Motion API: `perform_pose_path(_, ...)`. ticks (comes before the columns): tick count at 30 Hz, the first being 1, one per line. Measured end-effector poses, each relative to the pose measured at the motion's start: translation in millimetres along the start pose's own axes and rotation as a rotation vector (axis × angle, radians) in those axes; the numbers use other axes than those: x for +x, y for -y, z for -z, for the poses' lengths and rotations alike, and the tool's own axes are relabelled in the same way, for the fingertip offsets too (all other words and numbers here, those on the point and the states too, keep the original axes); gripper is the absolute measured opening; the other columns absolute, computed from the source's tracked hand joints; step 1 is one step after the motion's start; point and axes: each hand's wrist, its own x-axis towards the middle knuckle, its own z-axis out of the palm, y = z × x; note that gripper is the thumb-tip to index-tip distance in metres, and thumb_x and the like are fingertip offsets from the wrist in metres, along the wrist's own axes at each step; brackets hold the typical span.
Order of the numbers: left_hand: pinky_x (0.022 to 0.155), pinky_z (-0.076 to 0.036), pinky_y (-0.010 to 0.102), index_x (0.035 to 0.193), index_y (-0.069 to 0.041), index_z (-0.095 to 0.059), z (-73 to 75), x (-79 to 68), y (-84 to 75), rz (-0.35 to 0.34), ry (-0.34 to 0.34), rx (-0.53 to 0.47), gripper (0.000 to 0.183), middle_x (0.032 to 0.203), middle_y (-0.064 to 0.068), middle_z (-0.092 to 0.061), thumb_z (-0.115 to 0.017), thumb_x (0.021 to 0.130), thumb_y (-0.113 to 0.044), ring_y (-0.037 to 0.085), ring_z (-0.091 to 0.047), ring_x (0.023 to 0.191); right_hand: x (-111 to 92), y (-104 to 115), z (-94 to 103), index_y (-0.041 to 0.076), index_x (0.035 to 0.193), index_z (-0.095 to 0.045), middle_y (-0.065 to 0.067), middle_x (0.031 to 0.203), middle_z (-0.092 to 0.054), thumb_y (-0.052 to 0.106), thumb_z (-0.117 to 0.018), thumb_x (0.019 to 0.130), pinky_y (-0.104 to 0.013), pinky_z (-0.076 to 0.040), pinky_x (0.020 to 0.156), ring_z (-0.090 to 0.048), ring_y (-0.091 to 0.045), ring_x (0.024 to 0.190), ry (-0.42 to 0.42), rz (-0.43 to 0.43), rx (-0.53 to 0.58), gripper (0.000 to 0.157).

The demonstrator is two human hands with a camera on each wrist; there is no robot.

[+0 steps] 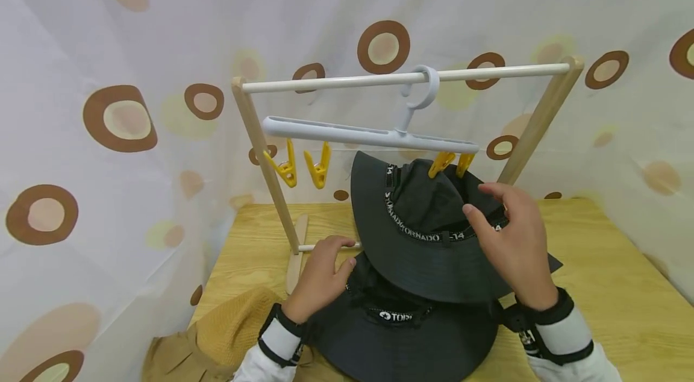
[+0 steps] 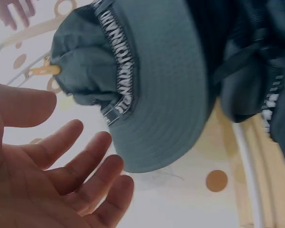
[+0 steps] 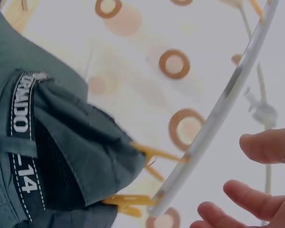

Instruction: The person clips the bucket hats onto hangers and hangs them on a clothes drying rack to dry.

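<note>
A dark bucket hat (image 1: pixel 374 225) hangs from the right end of a pale hanger (image 1: pixel 341 134), its crown pinched by two yellow clips (image 1: pixel 441 164). White lettering runs along the band inside it. My right hand (image 1: pixel 512 237) is beside the hat's right side, fingers parted and holding nothing. In the right wrist view both clips (image 3: pixel 128 199) bite the crown's fabric. My left hand (image 1: pixel 321 276), relaxed and holding nothing, is left of the brim. Below, a second dark hat (image 1: pixel 401 346) lies on the table, partly covered by the hanging one.
Two more yellow clips (image 1: pixel 318 166) dangle from the hanger's left half. The hanger hooks over the white rail (image 1: pixel 336 83) of a wooden-legged rack (image 1: pixel 265 168). Tan and mustard fabric items (image 1: pixel 233 322) lie at the table's front left. A patterned curtain (image 1: pixel 179 26) stands behind.
</note>
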Motion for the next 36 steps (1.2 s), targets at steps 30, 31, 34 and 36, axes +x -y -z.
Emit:
perform_pose_path(30,0.083,-0.052,0.044,0.122,0.003,-0.06,-51.2,19.4,55.2,0.261,0.313,0.123,0.034,0.113,0.02,-0.067,-0.061,0.096,-0.018,0.03,-0.064,0.096,-131,4,-83.8,0.018,0.114,-0.067,-0.003,0.124,-0.063,0.02,-0.081,0.083,-0.045,-0.051,0.093,-0.058,-0.025,0.113,0.62,-0.025,-0.071,0.034)
perform_pose_path(31,0.083,-0.052,0.044,0.124,0.004,-0.059,-53.3,21.2,56.9,0.275,0.319,0.098,0.037,0.114,0.021,-0.067,-0.061,0.096,-0.019,0.03,-0.064,0.097,-133,3,-84.7,0.018,0.114,-0.067,-0.003,0.124,-0.062,0.021,-0.081,0.083,-0.045,-0.05,0.093,-0.058,-0.024,0.113,0.634,-0.03,-0.07,0.034)
perform_pose_path(34,0.088,-0.051,0.047,0.133,0.005,-0.053,-57.1,25.1,61.2,0.322,0.338,0.035,0.044,0.122,0.023,-0.064,-0.059,0.097,-0.021,0.033,-0.064,0.105,-137,0,-86.4,0.018,0.115,-0.067,-0.002,0.122,-0.062,0.022,-0.08,0.083,-0.046,-0.05,0.092,-0.058,-0.023,0.112,0.672,-0.025,-0.061,0.034)
perform_pose_path(36,0.09,-0.051,0.049,0.136,0.005,-0.051,-58.5,26.9,64.0,0.345,0.351,0.017,0.047,0.125,0.023,-0.064,-0.058,0.098,-0.022,0.035,-0.064,0.109,-140,-4,-87.1,0.018,0.116,-0.066,-0.003,0.123,-0.061,0.023,-0.079,0.084,-0.046,-0.051,0.091,-0.058,-0.024,0.112,0.7,-0.016,-0.054,0.035)
